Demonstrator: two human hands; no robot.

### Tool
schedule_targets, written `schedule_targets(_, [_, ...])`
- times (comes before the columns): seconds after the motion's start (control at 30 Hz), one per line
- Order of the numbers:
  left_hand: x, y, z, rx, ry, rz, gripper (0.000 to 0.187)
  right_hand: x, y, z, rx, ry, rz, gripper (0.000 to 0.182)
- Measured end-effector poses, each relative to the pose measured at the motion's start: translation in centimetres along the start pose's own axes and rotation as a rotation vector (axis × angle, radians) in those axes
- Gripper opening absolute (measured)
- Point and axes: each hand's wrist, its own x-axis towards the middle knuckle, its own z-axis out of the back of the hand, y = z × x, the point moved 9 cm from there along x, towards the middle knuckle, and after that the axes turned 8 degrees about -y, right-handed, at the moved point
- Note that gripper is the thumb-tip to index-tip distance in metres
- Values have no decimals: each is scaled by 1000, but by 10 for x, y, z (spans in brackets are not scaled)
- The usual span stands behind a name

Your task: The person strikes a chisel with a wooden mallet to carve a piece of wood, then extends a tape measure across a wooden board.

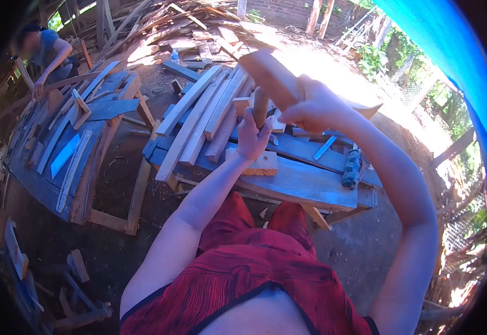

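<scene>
My right hand is raised and closed around a thick tan wooden piece that slants up to the left. Just below it, my left hand grips a round wooden handle that stands upright and meets that piece. Both hands hover over a workbench of grey planks. A short pale wood block lies on the bench under my left wrist.
Long pale boards lie stacked on the bench's left half. A blue marker and a dark tool rest at its right. Another plank-covered bench stands to the left, where another person works. Scrap wood is piled behind.
</scene>
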Motion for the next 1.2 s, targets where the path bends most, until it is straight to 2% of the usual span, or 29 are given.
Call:
schedule_targets(0.03, [-1,0,0,-8,3,4,33,2,-6,-2,29,33,-6,63])
schedule_targets(0.07, [-3,2,-2,-19,1,13,33,3,-11,6,-88,64,-89,60])
schedule_targets(0.1, [-4,4,-3,-21,5,14,33,-2,-2,29,-104,-167,-10,59])
schedule_targets(0.2, [-2,5,-1,-5,10,28,34,-6,-5,46,667,-306,-28,65])
schedule_targets(0.23, [-2,2,-1,13,15,23,34,-10,-4,46,771,-430,59,57])
schedule_targets(0.27, [0,-2,-1,30,22,15,33,-14,-8,36,772,-435,59,57])
schedule_targets(0.33, [0,-3,-3,6,11,-51,33,-24,0,1,99,-248,143,65])
schedule_targets(0.37, [1,-10,-2,-16,-6,-109,32,-34,-1,-1,-5,-265,128,64])
schedule_targets(0.4, [1,-10,-2,-18,5,-113,32,-36,-4,4,-1,-272,120,64])
schedule_targets(0.47, [-1,-3,-3,41,47,-22,32,-39,-37,2,319,-116,-166,70])
schedule_targets(0.53, [0,3,2,-8,29,30,33,-50,-69,-7,378,-169,-181,76])
schedule_targets(0.6, [2,11,8,-66,11,74,33,-74,-113,-28,643,-222,-337,74])
schedule_targets(0.63, [3,25,11,-157,0,200,32,-85,-141,-33,447,-437,-227,65])
schedule_targets(0.67, [2,38,12,-247,-8,325,31,-101,-152,-44,272,-377,-338,64])
schedule_targets(0.7, [5,35,13,-257,8,324,31,-119,-163,-52,98,-315,-448,64])
schedule_targets(0.77, [5,35,19,-299,-11,404,29,-141,-202,-87,-99,-256,-406,69])
schedule_targets(0.8, [5,33,18,-304,0,401,29,-150,-221,-99,-99,-265,-415,69])
schedule_targets(0.87, [2,29,21,-264,-9,392,21,-169,-257,-132,-148,-151,-507,67])
schedule_targets(0.93, [-1,20,18,-303,15,392,20,-180,-272,-148,-164,-165,-517,69])
schedule_targets(1.0, [-4,12,13,-273,53,366,19,-185,-278,-143,-187,-183,-534,70])
schedule_targets(1.07, [-15,15,2,-251,131,361,18,-182,-269,-144,-312,-92,-518,75])
schedule_targets(1.1, [-23,15,-5,-187,175,332,17,-179,-263,-138,-271,-75,-538,83])
schedule_targets(1.2, [-46,20,-21,-65,268,226,18,-162,-208,-102,-64,-363,-237,88])
